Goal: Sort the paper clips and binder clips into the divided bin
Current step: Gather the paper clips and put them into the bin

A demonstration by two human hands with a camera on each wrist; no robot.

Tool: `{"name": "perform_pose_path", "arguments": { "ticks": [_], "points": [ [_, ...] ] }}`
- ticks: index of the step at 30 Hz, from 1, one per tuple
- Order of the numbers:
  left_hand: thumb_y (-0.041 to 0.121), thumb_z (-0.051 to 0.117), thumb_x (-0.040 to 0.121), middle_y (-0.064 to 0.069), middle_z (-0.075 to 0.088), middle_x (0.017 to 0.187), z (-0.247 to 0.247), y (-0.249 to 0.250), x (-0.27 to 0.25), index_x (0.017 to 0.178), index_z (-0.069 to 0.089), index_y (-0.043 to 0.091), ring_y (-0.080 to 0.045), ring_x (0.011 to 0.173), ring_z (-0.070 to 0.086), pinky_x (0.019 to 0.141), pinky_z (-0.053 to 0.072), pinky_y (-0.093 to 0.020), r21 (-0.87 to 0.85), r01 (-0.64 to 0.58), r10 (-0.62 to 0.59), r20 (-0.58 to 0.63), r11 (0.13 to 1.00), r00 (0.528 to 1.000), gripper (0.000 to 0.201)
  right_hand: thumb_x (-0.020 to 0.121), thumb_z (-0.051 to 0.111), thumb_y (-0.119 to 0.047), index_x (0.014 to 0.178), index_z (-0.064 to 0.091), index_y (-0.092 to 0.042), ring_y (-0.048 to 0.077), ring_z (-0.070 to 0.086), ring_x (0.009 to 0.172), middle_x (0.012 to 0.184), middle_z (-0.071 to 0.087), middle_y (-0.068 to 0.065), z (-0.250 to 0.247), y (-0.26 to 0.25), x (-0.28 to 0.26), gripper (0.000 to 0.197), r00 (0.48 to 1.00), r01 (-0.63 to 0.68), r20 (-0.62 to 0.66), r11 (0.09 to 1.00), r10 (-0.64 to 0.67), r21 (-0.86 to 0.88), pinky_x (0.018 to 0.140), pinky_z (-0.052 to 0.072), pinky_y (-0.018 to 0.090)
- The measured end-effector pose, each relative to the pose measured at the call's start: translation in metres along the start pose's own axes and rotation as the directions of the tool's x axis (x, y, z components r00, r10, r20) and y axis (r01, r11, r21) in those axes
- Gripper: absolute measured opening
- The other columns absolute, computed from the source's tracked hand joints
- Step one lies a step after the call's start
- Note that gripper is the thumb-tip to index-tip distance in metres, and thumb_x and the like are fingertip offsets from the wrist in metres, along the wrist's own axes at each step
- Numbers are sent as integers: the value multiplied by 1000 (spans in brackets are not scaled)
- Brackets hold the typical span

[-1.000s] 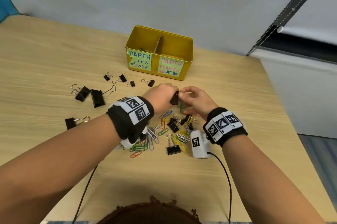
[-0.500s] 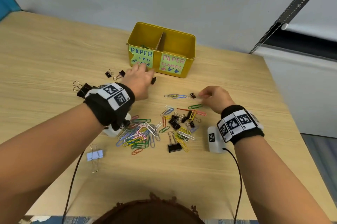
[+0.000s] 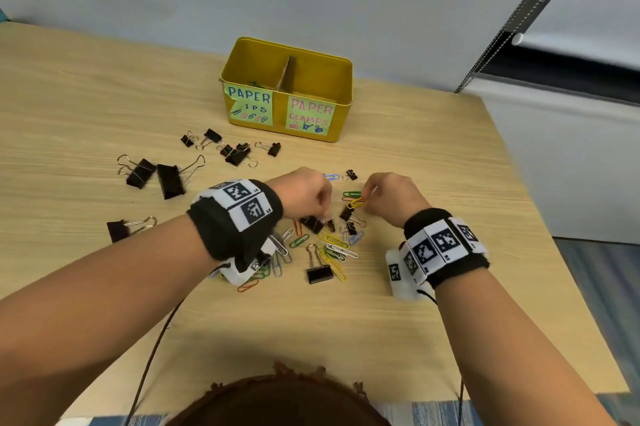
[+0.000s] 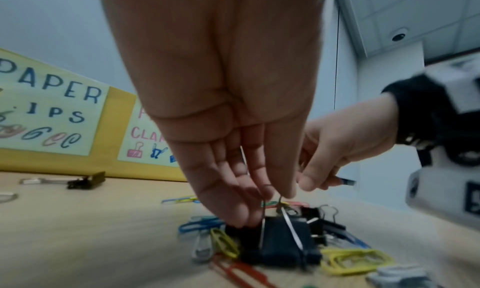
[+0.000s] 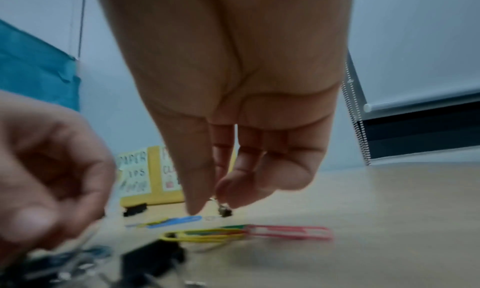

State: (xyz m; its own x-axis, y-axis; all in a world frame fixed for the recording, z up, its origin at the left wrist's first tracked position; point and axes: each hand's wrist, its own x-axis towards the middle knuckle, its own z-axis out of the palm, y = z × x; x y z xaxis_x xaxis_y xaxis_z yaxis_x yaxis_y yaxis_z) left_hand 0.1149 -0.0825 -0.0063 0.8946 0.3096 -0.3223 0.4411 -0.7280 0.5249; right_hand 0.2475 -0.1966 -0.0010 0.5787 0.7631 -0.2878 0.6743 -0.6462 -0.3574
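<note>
The yellow divided bin [image 3: 313, 134] stands at the back, its left half labelled for paper clips and its right half for clamps. My left hand [image 3: 323, 214] reaches down into the mixed pile and pinches the wire handles of a black binder clip [image 4: 283, 241], which rests on the table among coloured paper clips. My right hand [image 3: 369, 195] hovers over a yellow paper clip [image 5: 202, 236] and a red paper clip [image 5: 288, 231]. Its thumb and forefinger point down and sit close together. Whether they hold a clip is unclear.
Several small black binder clips [image 3: 237, 153] lie in front of the bin. Two large binder clips [image 3: 152, 176] and a third binder clip [image 3: 119, 229] lie to the left. A tiny clip [image 3: 351, 174] and a blue paper clip [image 3: 332, 177] lie beyond my hands. The table edge [image 3: 519, 183] runs along the right.
My left hand came back from the clips in front of the bin to the pile and took a binder clip's handles. My right hand drew in towards the yellow and red paper clips.
</note>
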Motion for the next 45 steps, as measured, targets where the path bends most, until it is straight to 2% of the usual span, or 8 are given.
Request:
{"name": "perform_pose_path", "arguments": {
  "ticks": [7,13,18,23,29,33,40,45],
  "points": [
    [11,57,88,-2,57,82,3,3,0,89,68,6,-13,70,54,70,37,-23,-40,6,-12,-168,999,986,12,87,47,-1,109,70,-12,25,61,109,116,68,9,14,-15,0,33,999,35,-1,999,-35,-36,91,45,24],
    [20,61,87,-1,58,84,-3,8,7,88,69,6,-14,81,53,75,41,-24,-104,75,-98,-241,992,966,17,78,71,-22,93,71,-11,14,54,77,77,59,-1,13,-6,-18,19,981,74,174,996,-83,59,71,42,21],
    [12,58,89,-2,63,76,0,25,8,105,67,8,-13,65,57,65,51,-25,-317,43,-80,-103,947,991,19,85,53,-8,91,73,-5,31,65,94,98,71,18,11,15,-9,21,997,-67,-32,995,65,-71,79,50,29],
    [-2,46,89,-9,64,119,-8,-5,5,112,66,12,-22,108,59,93,47,-30,-48,77,-86,-215,996,973,33,89,56,-17,97,70,-8,28,63,92,100,71,14,1,18,-11,19,987,-29,-157,999,23,-37,78,48,28],
    [11,65,82,-4,61,99,-6,-9,3,101,69,13,-20,93,58,79,45,-27,90,99,-89,-114,991,990,19,79,70,-24,105,69,-15,18,55,89,91,56,1,33,-26,-15,28,960,229,187,968,-208,-100,77,40,21],
    [9,59,85,-5,64,94,2,-1,10,85,68,14,-25,95,63,79,48,-29,55,110,-99,-176,992,979,10,86,54,-14,98,71,-13,29,63,100,104,70,14,27,-11,-6,21,996,83,23,988,-81,-130,84,48,29],
    [5,54,87,-11,60,125,8,21,20,126,59,12,-25,116,54,98,41,-30,-27,-52,47,-167,998,985,39,86,58,-18,108,66,-14,31,58,104,111,62,14,-1,17,-21,24,987,-81,-148,985,59,-152,87,48,33],
    [15,60,86,-7,48,123,8,-3,11,119,55,16,-25,116,49,97,44,-35,191,38,-43,21,981,999,34,86,57,-20,98,64,-6,28,63,95,101,66,13,22,1,-48,20,971,-51,225,992,77,-119,74,50,29]
  ]
}}
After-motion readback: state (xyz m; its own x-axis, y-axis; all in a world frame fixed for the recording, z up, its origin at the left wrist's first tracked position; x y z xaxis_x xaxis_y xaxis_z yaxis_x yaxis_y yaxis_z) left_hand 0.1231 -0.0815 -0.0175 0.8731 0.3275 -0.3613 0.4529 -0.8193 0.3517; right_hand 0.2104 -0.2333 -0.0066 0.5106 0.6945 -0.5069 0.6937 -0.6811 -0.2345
